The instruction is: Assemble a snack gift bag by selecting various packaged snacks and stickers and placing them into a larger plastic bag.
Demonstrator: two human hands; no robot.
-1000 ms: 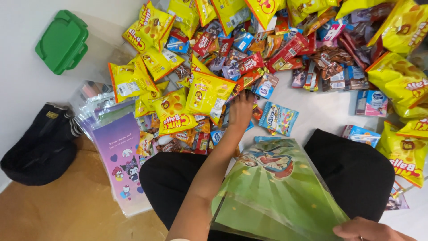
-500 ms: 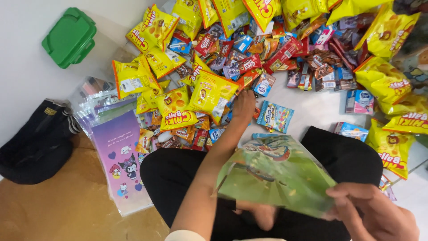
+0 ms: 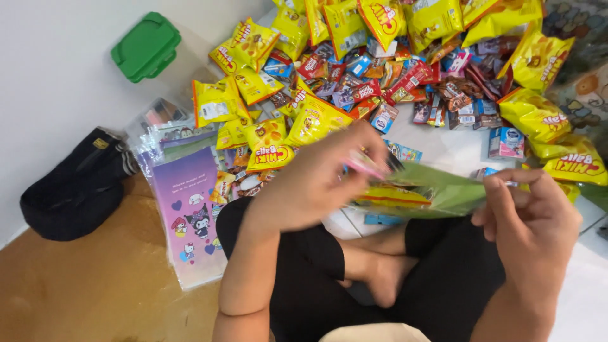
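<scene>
Withdrawn from the snack pile since the earlier frame: left hand [image 3: 316, 180], now raised over the lap, fingers curled on a small pink packet [image 3: 366, 166] at the mouth of the green bag [image 3: 437, 190]. Right hand [image 3: 529, 218]: pinching the bag's right edge. Beside left knee: stack of purple cartoon bags [image 3: 190, 215]. Farther: black cap [image 3: 76, 187], yellow snack packs [image 3: 316, 120], green lid [image 3: 147, 47] against the wall.

Blurred snack [image 3: 370, 166] under left fingers [image 3: 354, 142]
</scene>
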